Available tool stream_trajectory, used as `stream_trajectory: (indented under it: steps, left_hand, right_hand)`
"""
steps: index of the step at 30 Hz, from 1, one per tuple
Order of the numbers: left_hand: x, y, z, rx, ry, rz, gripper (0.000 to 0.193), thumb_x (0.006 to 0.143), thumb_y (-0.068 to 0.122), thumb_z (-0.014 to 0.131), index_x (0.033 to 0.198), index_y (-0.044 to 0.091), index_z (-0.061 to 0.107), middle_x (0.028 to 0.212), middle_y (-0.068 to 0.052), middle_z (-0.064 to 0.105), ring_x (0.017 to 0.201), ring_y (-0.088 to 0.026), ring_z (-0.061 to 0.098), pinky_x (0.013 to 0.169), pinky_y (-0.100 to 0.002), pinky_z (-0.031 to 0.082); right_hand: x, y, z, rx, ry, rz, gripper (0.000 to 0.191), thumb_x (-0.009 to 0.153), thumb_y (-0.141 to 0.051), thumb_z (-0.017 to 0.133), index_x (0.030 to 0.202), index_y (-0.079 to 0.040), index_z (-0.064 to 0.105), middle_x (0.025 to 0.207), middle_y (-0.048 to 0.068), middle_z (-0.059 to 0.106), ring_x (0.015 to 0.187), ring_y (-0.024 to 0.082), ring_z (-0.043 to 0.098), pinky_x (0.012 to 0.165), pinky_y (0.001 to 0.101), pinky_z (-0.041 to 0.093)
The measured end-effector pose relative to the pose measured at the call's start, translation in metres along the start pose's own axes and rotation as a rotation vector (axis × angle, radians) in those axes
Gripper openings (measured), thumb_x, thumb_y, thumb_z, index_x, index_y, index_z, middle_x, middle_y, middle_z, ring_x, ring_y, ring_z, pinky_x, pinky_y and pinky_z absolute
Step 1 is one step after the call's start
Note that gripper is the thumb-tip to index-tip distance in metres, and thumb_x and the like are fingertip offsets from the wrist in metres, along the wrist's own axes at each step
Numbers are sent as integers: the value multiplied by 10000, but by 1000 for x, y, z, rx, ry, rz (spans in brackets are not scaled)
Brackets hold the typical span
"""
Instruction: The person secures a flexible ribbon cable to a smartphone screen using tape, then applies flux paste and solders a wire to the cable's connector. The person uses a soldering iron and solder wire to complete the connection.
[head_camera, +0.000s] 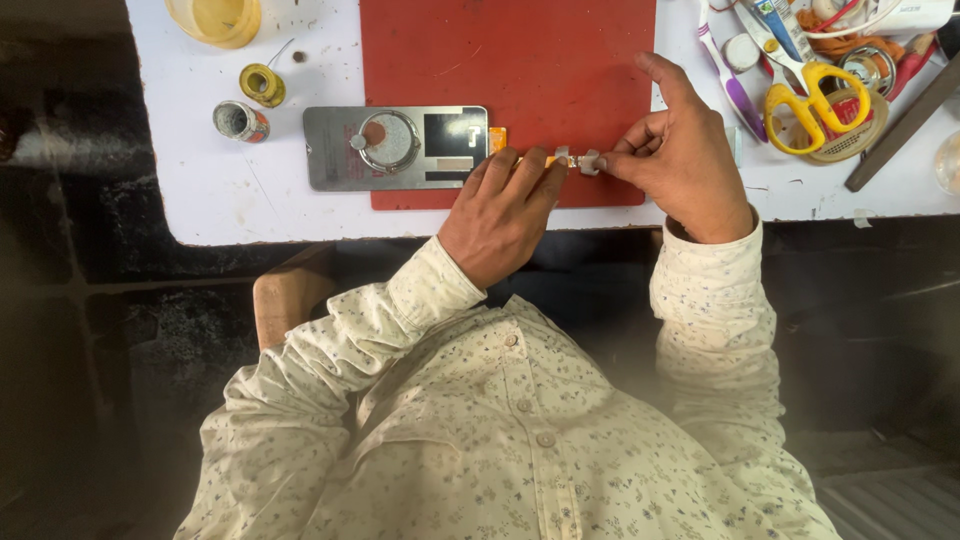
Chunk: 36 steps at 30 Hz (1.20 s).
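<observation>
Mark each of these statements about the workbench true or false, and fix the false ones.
1. Both hands pinch one small part over the red mat. True: the left hand and right hand meet on the small part.
2. The yellow scissors lie left of the mat. False: they lie to its right.
3. A metal plate overlaps the mat's left edge. True.
4. The right hand holds the purple toothbrush. False: it lies untouched on the table.
5. The solder spool sits on the mat. False: it sits on the table, left of the mat.
</observation>
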<state>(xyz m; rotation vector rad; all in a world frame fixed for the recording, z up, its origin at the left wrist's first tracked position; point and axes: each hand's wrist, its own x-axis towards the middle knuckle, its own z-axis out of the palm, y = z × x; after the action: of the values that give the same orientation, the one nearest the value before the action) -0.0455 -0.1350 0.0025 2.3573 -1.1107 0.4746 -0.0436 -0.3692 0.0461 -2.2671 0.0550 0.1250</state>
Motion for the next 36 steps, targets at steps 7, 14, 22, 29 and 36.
stream_trajectory:
  steps: [7, 14, 22, 29, 36]
  left_hand:
    - [-2, 1, 4, 15, -31, -14, 439, 918, 86, 646, 1347, 19, 589, 1292, -131, 518, 1166, -299, 561, 1018, -443, 534]
    - [0, 4, 10, 48, -78, -23, 493, 899, 97, 646, 1386, 75, 570, 1281, -135, 497, 1150, -322, 550, 1013, -490, 535]
    - [-1, 4, 15, 81, -68, -5, 491, 897, 102, 648, 1381, 68, 574, 1297, -153, 495, 1172, -351, 550, 1003, -498, 539]
    - [-1, 4, 16, 85, -53, -4, 489, 891, 95, 652, 1375, 68, 584, 1292, -148, 499, 1164, -348, 556, 1002, -493, 545]
    - [0, 3, 16, 82, -40, -4, 475, 896, 102, 658, 1364, 60, 594, 1284, -146, 505, 1171, -350, 561, 997, -488, 547]
  right_hand:
    - [0, 0, 2, -5, 15, -4, 884, 836, 7, 833, 1580, 6, 357, 827, 90, 753, 713, 114, 716, 691, 236, 559]
    - [0, 0, 5, -14, 38, 33, 902, 827, -31, 870, 1567, 1, 356, 811, 105, 748, 682, 135, 701, 661, 248, 546]
    - [-2, 5, 7, -44, 57, -18, 896, 827, -25, 859, 1565, 11, 352, 799, 95, 739, 676, 131, 703, 655, 257, 552]
    - [-16, 4, 17, 21, 182, -18, 528, 888, 13, 817, 1341, -12, 547, 826, 59, 688, 677, 110, 647, 637, 250, 515]
    - [-36, -5, 35, -84, 332, -321, 189, 902, 93, 755, 1060, -10, 746, 1012, 97, 565, 802, 167, 626, 679, 285, 511]
